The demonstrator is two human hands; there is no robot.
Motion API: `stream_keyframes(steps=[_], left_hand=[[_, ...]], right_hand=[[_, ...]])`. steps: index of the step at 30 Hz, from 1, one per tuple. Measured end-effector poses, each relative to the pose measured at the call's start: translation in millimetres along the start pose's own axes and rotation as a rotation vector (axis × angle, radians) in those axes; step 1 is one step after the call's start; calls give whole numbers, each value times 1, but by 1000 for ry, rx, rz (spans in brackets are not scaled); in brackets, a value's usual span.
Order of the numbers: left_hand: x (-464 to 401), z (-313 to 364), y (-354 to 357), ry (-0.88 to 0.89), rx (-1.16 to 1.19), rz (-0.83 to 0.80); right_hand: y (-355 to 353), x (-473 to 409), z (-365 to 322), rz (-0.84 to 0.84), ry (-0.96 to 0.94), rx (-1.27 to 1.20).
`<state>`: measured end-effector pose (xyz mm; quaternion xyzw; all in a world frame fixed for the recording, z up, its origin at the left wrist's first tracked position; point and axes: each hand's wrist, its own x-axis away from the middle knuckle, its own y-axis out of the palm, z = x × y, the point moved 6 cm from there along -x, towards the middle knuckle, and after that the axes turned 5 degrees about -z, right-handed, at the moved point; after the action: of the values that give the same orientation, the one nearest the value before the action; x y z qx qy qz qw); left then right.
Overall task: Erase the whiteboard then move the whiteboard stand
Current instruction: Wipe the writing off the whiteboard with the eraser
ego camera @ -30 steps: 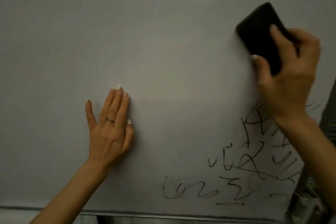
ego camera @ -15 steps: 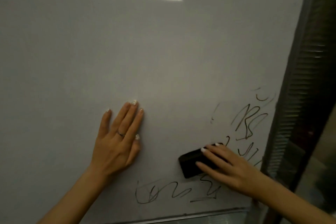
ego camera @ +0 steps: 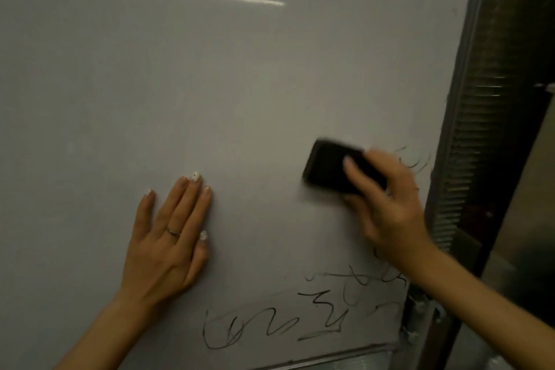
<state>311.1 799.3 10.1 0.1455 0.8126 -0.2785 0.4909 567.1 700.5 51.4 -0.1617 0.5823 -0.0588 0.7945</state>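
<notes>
Black eraser (ego camera: 336,170) is gripped in the right hand (ego camera: 387,204), fingers curled over it, and pressed against the whiteboard (ego camera: 240,84) near its right edge; both are motion-blurred. Left hand (ego camera: 168,237) lies flat on the board, fingers straight and spread narrowly, a ring (ego camera: 173,231) on one finger. Black marker scribbles (ego camera: 270,327) occupy the lower right corner. Grey metal frame (ego camera: 459,129) borders the board's right side.
</notes>
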Motion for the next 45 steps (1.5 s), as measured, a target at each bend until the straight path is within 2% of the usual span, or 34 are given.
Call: stream_keyframes(steps=[4, 7, 10, 15, 20, 22, 26, 29, 32, 35, 39, 43, 45], left_hand=[[1, -1, 0, 9, 7, 4], [1, 1, 1, 24, 7, 1], [1, 4, 1, 14, 6, 5], [0, 2, 1, 8, -5, 6], [2, 2, 2, 7, -17, 17], [3, 0, 3, 3, -17, 15], [3, -3, 6, 11, -17, 20], [2, -1, 4, 16, -5, 24], [1, 0, 5, 15, 3, 24], [0, 0, 6, 17, 2, 23], [0, 0, 5, 11, 8, 26], [0, 0, 5, 10, 11, 35], [2, -1, 5, 6, 12, 33]], right_hand=[[34, 96, -42, -267, -378, 127], [28, 116, -25, -402, -494, 199], [0, 73, 15, -319, -427, 182], [-39, -16, 71, -157, -126, 160], [-25, 12, 60, 8, 125, 35], [-1, 57, 36, -42, 88, 23], [27, 132, 6, -253, -151, 132], [19, 122, 12, -311, -289, 183], [-2, 81, 31, -270, -341, 196], [-25, 25, 61, -198, -267, 244], [-38, -23, 82, -84, 6, 188], [-24, 5, 59, 43, 192, 94], [-7, 39, 37, 13, 186, 56]])
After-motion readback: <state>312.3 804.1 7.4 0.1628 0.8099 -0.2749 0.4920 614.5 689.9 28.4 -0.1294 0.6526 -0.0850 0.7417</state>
